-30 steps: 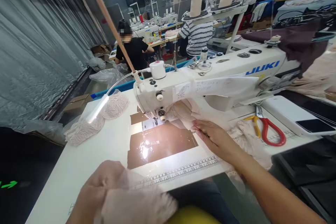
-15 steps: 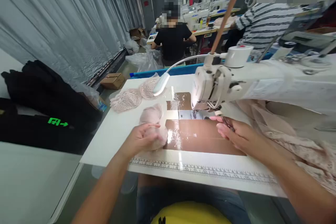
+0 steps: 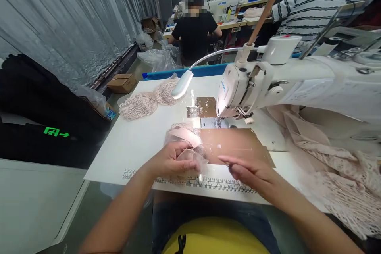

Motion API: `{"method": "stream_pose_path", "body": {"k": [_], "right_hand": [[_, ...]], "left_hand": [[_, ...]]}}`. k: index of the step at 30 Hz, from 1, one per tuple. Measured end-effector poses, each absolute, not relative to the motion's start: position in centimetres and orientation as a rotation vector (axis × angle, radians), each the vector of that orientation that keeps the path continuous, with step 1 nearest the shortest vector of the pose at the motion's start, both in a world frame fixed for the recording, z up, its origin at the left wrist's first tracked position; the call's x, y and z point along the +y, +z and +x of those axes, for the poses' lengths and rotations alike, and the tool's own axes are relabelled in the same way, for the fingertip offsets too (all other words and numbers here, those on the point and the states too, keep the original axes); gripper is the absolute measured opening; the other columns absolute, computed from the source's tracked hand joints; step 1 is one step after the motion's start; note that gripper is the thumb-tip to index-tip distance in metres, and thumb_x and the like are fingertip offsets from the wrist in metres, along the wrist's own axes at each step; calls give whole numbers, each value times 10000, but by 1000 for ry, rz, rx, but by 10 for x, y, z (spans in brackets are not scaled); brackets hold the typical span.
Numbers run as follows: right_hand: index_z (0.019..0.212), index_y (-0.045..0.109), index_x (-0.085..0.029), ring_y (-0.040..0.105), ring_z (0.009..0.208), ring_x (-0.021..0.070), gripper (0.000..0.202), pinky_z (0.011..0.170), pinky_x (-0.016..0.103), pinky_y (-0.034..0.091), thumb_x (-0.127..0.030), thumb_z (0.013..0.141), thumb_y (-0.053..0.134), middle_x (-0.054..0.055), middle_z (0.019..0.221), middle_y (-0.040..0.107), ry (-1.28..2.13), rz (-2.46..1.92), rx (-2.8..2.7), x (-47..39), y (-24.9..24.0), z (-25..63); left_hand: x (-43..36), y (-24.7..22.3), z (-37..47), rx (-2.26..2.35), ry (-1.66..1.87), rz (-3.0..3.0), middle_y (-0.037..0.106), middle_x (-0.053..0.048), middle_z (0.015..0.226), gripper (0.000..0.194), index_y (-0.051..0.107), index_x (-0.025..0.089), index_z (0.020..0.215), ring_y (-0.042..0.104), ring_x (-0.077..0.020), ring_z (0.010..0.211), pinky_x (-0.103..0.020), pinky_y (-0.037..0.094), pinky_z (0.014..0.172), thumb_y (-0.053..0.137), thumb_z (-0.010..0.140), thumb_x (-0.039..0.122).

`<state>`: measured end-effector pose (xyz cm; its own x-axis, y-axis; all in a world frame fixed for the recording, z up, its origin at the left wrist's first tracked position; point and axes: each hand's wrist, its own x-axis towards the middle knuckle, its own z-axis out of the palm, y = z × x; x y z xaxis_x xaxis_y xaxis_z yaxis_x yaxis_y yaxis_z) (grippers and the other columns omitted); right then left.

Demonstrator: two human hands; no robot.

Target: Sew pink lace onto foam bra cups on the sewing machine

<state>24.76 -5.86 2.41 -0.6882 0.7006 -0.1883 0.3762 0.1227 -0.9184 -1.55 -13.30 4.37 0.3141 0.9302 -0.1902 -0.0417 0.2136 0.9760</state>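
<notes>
My left hand (image 3: 175,160) is closed on a pale pink lace piece (image 3: 186,137), left of the brown plate (image 3: 232,143) on the sewing table. My right hand (image 3: 245,168) is at the front edge of that plate, fingers pinched round a small dark tool, mostly hidden, perhaps small snips. A gap separates the two hands. Behind them stands the sewing machine head (image 3: 235,91), its needle area (image 3: 220,122) lit. Two joined lace cups (image 3: 139,105) lie at the back left of the table.
A lamp (image 3: 182,84) on a bent neck hangs over the table's back. Lace fabric (image 3: 333,166) is heaped at the right. A ruler strip (image 3: 208,183) runs along the front edge. Two people sit at machines beyond. Dark cloth (image 3: 38,103) hangs at the left.
My right hand has moved away from the needle area, toward the front and left. The pink piece in my left hand has turned and shifted right. The view has tilted down slightly.
</notes>
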Motion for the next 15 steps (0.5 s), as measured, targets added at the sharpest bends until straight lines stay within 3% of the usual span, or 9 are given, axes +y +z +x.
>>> {"method": "stream_pose_path", "body": {"k": [2,5,8,11,13,15], "right_hand": [[1150,659,-179,527,668,152,538,615,257,435,-586,858,463,31,711,570,1669,-928,-2185,-60,37,231],[1084,671,-150,462,597,120,490,571,237,388,-546,867,481,9,663,535,1761,-783,-2150,-57,44,210],[832,666,-138,406,562,95,419,545,222,351,-510,882,482,-7,637,488,1811,-632,-2112,-56,43,196],[621,565,-144,382,553,87,453,544,218,340,-494,893,470,-16,602,443,1791,-571,-2080,-59,44,187],[627,583,-145,422,575,100,454,567,223,367,-489,897,462,-8,597,469,1752,-580,-2091,-61,45,186],[741,659,-143,486,599,123,444,586,236,405,-497,901,445,9,616,533,1683,-627,-2150,-58,42,193]], "left_hand": [[-132,44,-11,1005,845,1166,570,-16,744,340,593,104,1013,505,-107,640,-183,363,573,705,794,340],[-133,44,-7,997,823,1226,520,-10,741,337,592,99,980,447,-100,631,-184,340,562,696,790,358],[-135,45,-6,1015,820,1270,492,-4,733,323,588,100,937,417,-96,628,-182,323,551,692,786,365],[-134,44,-6,1025,808,1281,480,6,696,307,590,102,905,425,-97,613,-182,324,538,684,788,370],[-133,43,-5,1023,814,1309,545,-22,762,315,608,107,953,499,-132,680,-204,395,595,683,784,362],[-133,43,-4,1020,844,1356,608,-75,969,373,610,122,1072,564,-200,867,-265,462,752,686,779,340]]}}
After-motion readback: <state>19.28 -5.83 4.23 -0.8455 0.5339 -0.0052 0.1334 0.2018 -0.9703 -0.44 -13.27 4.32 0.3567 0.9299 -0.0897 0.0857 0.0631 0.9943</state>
